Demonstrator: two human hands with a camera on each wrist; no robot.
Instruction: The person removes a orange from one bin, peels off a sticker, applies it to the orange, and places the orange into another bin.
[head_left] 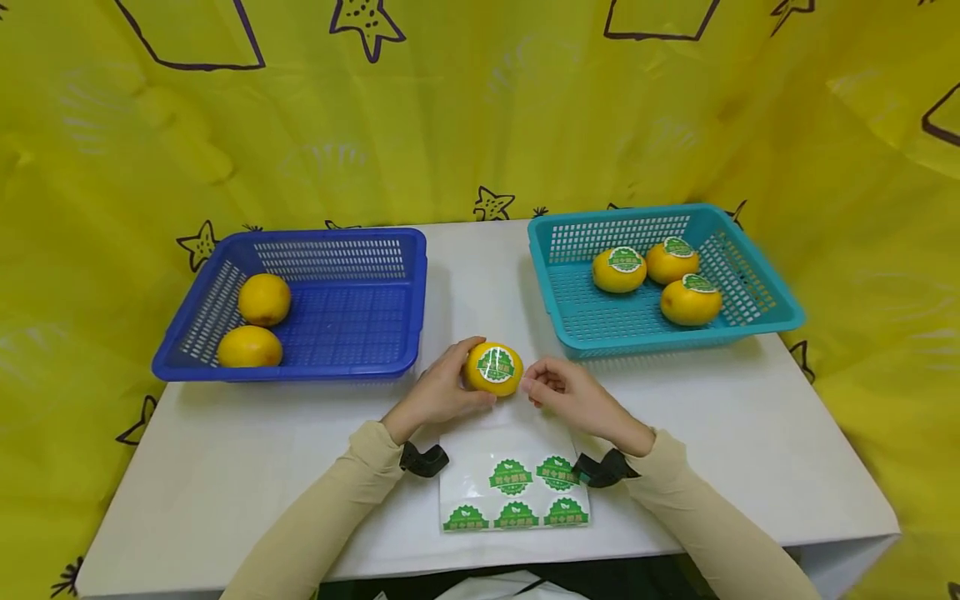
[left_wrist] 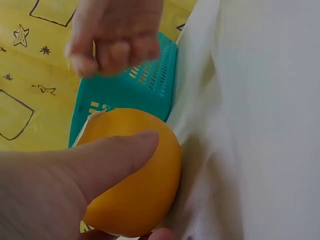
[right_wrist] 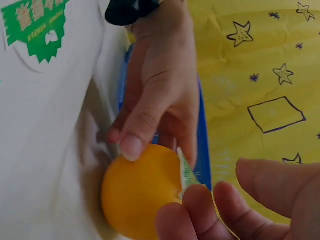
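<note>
My left hand [head_left: 448,385] grips a yellow lemon [head_left: 480,385] from its left side, thumb across the near side. On the lemon's upper face sits a round green-and-white sticker [head_left: 496,364]; in the right wrist view one edge of this sticker [right_wrist: 186,170] stands up from the peel. Just right of the fruit is my right hand [head_left: 573,398], fingers loosely bent and holding nothing. Its fingertips [right_wrist: 199,202] overlap the lemon beside the sticker in the right wrist view, with the thumb apart from them. Below both hands lies a sheet of green stickers [head_left: 468,467].
At the left stands a blue basket [head_left: 352,372] with two lemons [head_left: 264,300] that show no stickers. A teal basket [head_left: 592,343] at the right holds three stickered lemons [head_left: 619,282]. The white table [head_left: 247,467] meets a yellow patterned curtain [head_left: 450,125] behind.
</note>
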